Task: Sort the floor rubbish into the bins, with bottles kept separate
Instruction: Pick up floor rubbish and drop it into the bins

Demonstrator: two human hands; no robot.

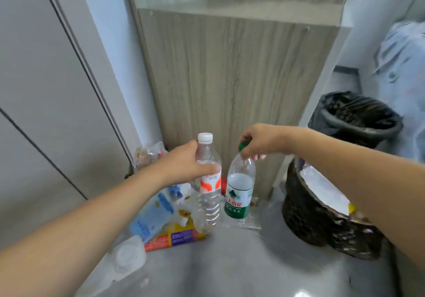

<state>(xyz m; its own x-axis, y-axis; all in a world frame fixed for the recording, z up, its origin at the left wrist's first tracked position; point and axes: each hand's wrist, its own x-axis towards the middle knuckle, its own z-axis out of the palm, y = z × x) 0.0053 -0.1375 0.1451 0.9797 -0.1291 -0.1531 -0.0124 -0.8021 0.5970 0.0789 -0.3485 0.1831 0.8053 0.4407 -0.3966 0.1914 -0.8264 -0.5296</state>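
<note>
My left hand (184, 165) grips the upper body of a clear bottle (208, 195) with a white cap and an orange-and-white label, held upright above the floor. My right hand (259, 141) pinches the neck, just under the green cap, of a clear bottle with a green label (239, 195), which hangs beside the first. Under both bottles lies floor rubbish: a blue packet (151, 216), a yellow and orange wrapper (177, 237) and a clear plastic lid (127, 258). A dark woven bin (305, 216) holding white waste stands under my right forearm.
A second bin with a black liner (358, 117) stands further back on the right. A tall wooden cabinet (230, 78) rises straight ahead. A crumpled clear bag (149, 154) lies in the corner by the grey door on the left. Bare grey floor lies in front.
</note>
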